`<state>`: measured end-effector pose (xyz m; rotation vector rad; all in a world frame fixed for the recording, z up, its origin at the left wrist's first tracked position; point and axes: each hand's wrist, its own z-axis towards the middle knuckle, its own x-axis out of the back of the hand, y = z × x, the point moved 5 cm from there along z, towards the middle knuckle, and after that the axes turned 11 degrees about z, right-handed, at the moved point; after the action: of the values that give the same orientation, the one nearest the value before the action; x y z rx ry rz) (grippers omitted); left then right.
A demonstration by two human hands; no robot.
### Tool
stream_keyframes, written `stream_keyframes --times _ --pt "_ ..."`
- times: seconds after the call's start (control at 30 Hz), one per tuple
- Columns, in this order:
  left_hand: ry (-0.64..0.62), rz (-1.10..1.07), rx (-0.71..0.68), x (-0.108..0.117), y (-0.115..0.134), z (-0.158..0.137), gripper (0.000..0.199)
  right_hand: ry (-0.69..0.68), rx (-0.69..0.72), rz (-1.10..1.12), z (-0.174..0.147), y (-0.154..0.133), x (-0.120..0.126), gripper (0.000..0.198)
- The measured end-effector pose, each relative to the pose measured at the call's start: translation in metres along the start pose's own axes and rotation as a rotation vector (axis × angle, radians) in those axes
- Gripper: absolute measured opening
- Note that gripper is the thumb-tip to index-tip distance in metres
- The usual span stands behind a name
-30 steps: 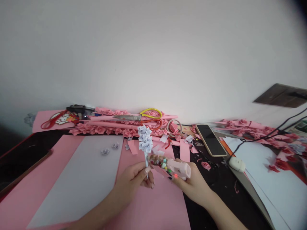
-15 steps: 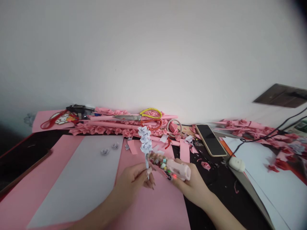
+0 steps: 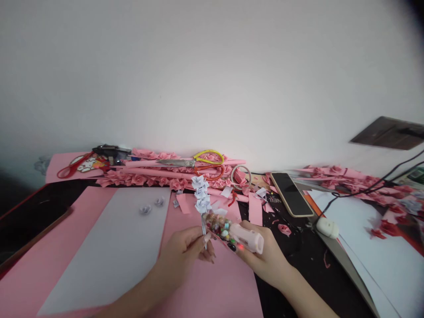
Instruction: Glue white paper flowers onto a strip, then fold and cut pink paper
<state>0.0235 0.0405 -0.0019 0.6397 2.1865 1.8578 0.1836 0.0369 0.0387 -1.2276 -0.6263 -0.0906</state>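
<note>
My left hand (image 3: 188, 249) pinches the thin stem of a white paper flower spray (image 3: 202, 201), which stands upright with its folded blooms stacked at the top. In my right hand (image 3: 263, 251) is a pink glue gun (image 3: 247, 236), its front part covered in small coloured beads and a red light glowing near my fingers. The gun's tip points left and meets or nearly meets the stem just under the lowest bloom; contact is hard to make out. Two loose white paper flowers (image 3: 145, 210) lie on a white sheet (image 3: 109, 247) to the left.
Pink paper flowers (image 3: 177, 183) line the wall, with yellow-and-red-handled scissors (image 3: 208, 157) and a tape roll (image 3: 241, 176) on them. Red scissors (image 3: 74, 170) lie farther left. To the right are a phone (image 3: 291, 194), a white earbud case (image 3: 327, 227), black cables and white papers (image 3: 374, 247).
Hardly anything differs. The flower spray and the glue gun have shifted very slightly, and my grips are the same.
</note>
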Motion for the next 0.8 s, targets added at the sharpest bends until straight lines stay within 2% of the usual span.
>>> stream_keyframes --times 0.23,0.8 --pt "0.009 0.009 -0.005 0.0013 0.0002 0.0006 0.028 -0.009 -0.006 -0.042 -0.0011 0.0002 0.0008 0.017" --pt "0.005 -0.011 0.010 0.0020 0.0007 0.0003 0.028 -0.036 -0.043 0.017 0.0006 0.0002 0.0017 0.019"
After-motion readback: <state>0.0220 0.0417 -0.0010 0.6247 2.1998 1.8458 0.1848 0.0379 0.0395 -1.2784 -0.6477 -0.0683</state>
